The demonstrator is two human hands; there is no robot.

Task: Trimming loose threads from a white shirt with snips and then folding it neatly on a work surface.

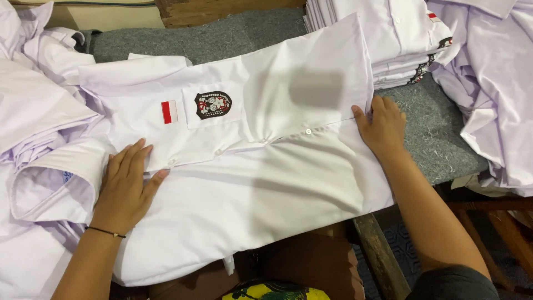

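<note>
At lower left of the frame, the left hand [125, 186] presses flat, fingers spread, on the white shirt [250, 166] lying across the grey bench [433, 139]. At right, the right hand [382, 125] pinches its hem. Smoothing seems underway; folding likely needs both edges aligned.

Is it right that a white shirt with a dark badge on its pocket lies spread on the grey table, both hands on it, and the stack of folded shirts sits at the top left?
Not quite. The head view shows the stack of folded shirts at the top right, not the left. The rest holds: the white shirt with its dark badge lies on the grey table, left hand and right hand on it.
</note>
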